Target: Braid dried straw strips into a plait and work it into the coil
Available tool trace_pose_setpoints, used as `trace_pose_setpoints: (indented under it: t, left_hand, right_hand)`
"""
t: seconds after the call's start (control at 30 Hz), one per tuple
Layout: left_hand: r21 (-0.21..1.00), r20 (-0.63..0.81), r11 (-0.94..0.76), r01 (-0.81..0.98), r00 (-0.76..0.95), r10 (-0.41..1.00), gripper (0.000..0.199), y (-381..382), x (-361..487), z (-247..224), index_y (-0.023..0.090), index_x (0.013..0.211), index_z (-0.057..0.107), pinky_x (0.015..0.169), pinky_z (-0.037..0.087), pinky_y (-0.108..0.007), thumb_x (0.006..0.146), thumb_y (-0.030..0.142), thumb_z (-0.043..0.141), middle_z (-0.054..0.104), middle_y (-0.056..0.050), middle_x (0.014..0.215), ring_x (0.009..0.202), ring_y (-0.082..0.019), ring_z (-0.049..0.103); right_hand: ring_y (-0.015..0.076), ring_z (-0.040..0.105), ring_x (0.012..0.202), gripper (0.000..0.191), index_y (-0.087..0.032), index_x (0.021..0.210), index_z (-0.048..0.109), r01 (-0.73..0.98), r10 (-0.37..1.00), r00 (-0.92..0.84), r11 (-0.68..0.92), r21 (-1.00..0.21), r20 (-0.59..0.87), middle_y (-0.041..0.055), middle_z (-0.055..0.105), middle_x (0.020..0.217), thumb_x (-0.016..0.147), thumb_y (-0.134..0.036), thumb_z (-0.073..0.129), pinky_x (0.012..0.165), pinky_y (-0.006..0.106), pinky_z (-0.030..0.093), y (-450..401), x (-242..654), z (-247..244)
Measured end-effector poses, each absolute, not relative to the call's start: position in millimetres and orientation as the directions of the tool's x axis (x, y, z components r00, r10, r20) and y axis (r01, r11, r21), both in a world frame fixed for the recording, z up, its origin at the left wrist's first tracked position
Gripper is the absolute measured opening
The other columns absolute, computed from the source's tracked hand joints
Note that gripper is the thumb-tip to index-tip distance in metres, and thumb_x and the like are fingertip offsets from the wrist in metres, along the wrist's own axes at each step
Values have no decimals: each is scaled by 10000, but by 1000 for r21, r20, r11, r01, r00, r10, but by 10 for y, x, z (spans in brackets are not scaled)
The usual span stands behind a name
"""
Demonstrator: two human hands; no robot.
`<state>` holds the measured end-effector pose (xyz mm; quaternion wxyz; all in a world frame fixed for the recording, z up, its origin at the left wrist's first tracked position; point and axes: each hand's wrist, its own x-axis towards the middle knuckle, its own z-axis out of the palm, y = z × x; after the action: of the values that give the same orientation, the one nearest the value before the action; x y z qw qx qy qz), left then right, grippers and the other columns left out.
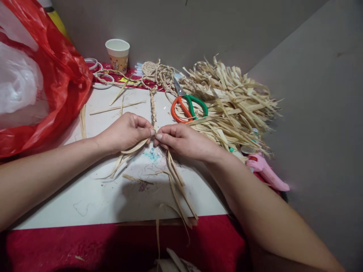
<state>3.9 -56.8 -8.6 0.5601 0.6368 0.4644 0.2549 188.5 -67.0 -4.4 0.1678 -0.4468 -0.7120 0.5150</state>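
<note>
A thin braid (153, 107) of pale dried strips runs down the middle of the white board (96, 204). At its lower end my left hand (129, 132) pinches the braid between thumb and fingers, with loose strips trailing below it. Close beside it, almost touching, my right hand (181, 139) is closed on strips from the same braid. Longer strips (177, 181) hang from under the right hand toward the board's front edge. Scissors (188, 107) with one orange and one green handle lie beyond the right hand.
A big pile of dried strips (227, 98) fills the back right, with a pink glue gun (266, 172) nearby. Coiled braid (159, 71), a paper cup (118, 56) and white rings (103, 81) line the back. A red plastic bag (65, 75) bulges at left.
</note>
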Motion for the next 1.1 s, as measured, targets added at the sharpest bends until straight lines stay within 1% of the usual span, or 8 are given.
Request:
trace_pose_setpoints:
  t: [0.1,0.2,0.3,0.47,0.63,0.87,0.93,1.1]
  left_hand:
    - [943,-171,8,333,463,869,205,-576,23,-54,112,704,696,575,422,-217,745,289,604,694,-42,669,587,-111,582]
    - [922,-148,-49,383,469,871,226,-601,23,-28,114,808,728,582,430,-216,753,280,584,714,-41,730,611,-116,585]
    - [900,-129,-109,422,496,859,255,-628,36,-20,122,873,745,602,437,-219,759,248,555,726,-42,771,646,-124,589]
    - [837,-144,-202,508,562,815,301,-649,38,46,142,916,752,601,414,-224,774,229,500,714,-22,746,629,-120,569]
    - [671,-129,-311,673,519,845,277,-637,-11,217,147,791,746,540,341,-218,768,242,486,627,11,582,535,-98,489]
    - [446,-128,-370,815,468,874,269,-794,83,315,142,700,670,517,298,-234,805,293,473,558,-1,524,498,-102,465]
    - [369,-112,-426,826,494,862,274,-887,137,288,149,770,664,510,306,-242,831,296,442,578,-15,545,490,-118,486]
    - [95,-124,-578,811,585,801,286,-1028,184,190,123,1022,599,493,364,-274,852,238,399,622,-53,589,512,-201,591]
  right_hand:
    - [41,289,411,260,-131,749,551,334,770,-558,-134,-933,-310,-71,383,533,891,-338,484,405,189,234,-660,1879,-54]
    - [32,235,358,258,-150,690,505,216,752,-538,-312,-925,-380,-91,331,484,858,-344,531,354,187,174,-667,1836,-69]
    - [32,231,330,266,-156,611,486,207,793,-462,-339,-918,-397,-86,327,428,837,-291,527,339,188,151,-690,1776,-92]
    - [28,223,316,258,-154,527,480,268,875,-341,-260,-927,-344,-79,320,389,782,-191,472,333,187,146,-728,1725,-121]
    - [30,226,303,227,-150,521,510,286,891,-305,-251,-925,-336,-79,324,366,743,-171,470,320,187,147,-733,1719,-120]
    - [25,178,281,217,-149,539,526,110,837,-318,-435,-894,-446,-89,298,346,750,-162,475,297,170,126,-750,1682,-75]
    - [26,163,280,228,-160,525,495,46,825,-348,-459,-887,-445,-89,295,350,752,-172,481,293,171,109,-757,1690,-77]
    - [25,177,283,296,-176,485,397,-29,802,-385,-504,-863,-456,-81,302,367,764,-187,493,292,167,102,-766,1711,-91]
